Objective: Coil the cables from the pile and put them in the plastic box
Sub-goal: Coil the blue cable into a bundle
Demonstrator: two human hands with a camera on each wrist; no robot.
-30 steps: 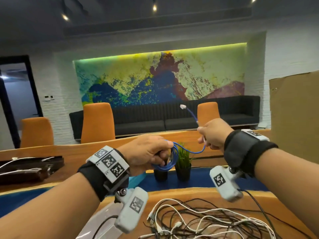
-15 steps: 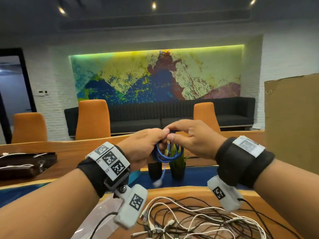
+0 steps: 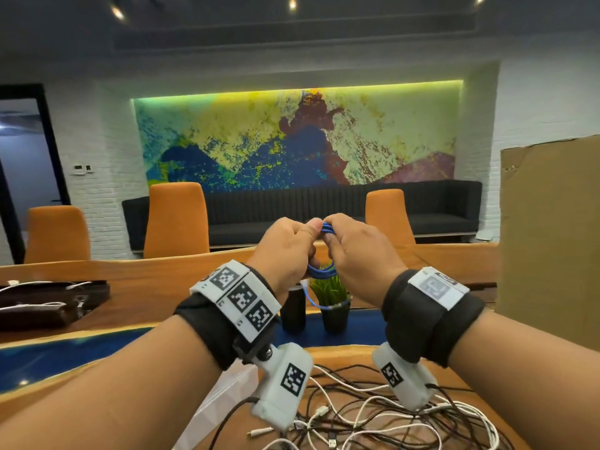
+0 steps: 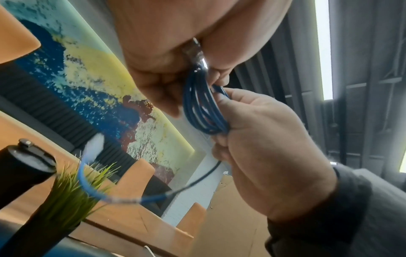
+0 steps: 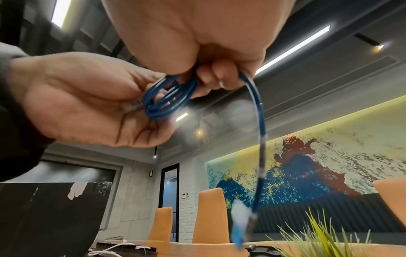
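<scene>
Dim room, small ceiling spotlights, greenish glow above mural, blurred wide-angle wrist views.

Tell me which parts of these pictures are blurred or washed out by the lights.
Head view: mostly sharp; ceiling spotlights flare, and the room bends toward the edges. Left wrist view: the blue cable coil is sharp, its dangling end and white plug are smeared; a ceiling light strip is blown out. Right wrist view: the plug is blurred, and the strip light glares.

no readable text, labels or numbers anywhere
</scene>
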